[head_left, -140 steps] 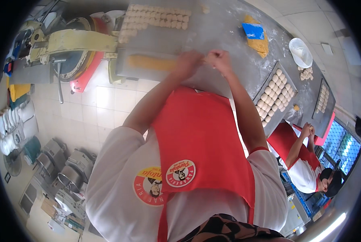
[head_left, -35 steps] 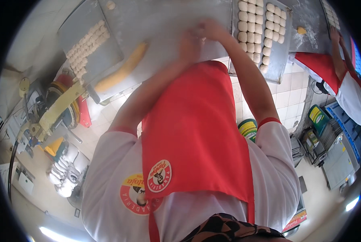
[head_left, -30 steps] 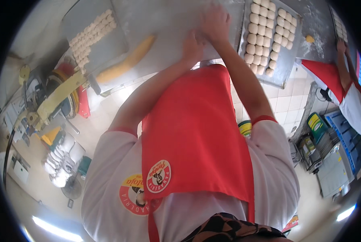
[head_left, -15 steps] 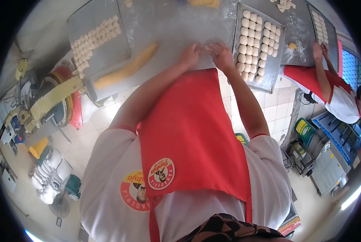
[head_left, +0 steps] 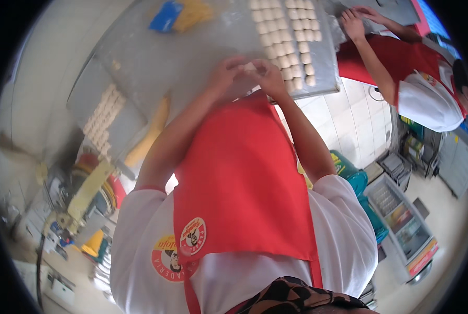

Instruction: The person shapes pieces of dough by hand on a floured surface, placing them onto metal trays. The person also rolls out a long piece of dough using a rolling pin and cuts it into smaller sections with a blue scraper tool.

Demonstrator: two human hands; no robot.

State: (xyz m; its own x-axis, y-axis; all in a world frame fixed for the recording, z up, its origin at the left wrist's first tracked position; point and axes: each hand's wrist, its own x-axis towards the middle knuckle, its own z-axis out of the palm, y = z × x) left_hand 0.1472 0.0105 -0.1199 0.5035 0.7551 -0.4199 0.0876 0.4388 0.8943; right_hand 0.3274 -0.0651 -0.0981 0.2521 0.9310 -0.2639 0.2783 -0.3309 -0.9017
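Observation:
Just beyond my red apron (head_left: 234,172), above the edge of the metal table (head_left: 161,57), my two hands meet. Between their fingertips sits a small pale piece of dough (head_left: 250,66), partly hidden. My left hand (head_left: 226,77) is closed, its fingers curled against the dough from the left. From the other side my right hand (head_left: 269,78) pinches the same piece. Right beside it lies a metal tray (head_left: 325,65) with rows of round dough balls (head_left: 278,39). A long yellow dough roll (head_left: 154,131) rests left of my left forearm.
At the left, another tray (head_left: 132,112) bears small dough pieces (head_left: 104,116). Farther back are a blue object (head_left: 165,15) and a yellow mass (head_left: 195,14). A co-worker's hands (head_left: 355,22) work at the far right. A machine (head_left: 90,191) stands at the lower left.
My hands have come together around the dough piece. The whole view has swung, so the trays appear farther left. A blue object has come into view, and the co-worker appears closer.

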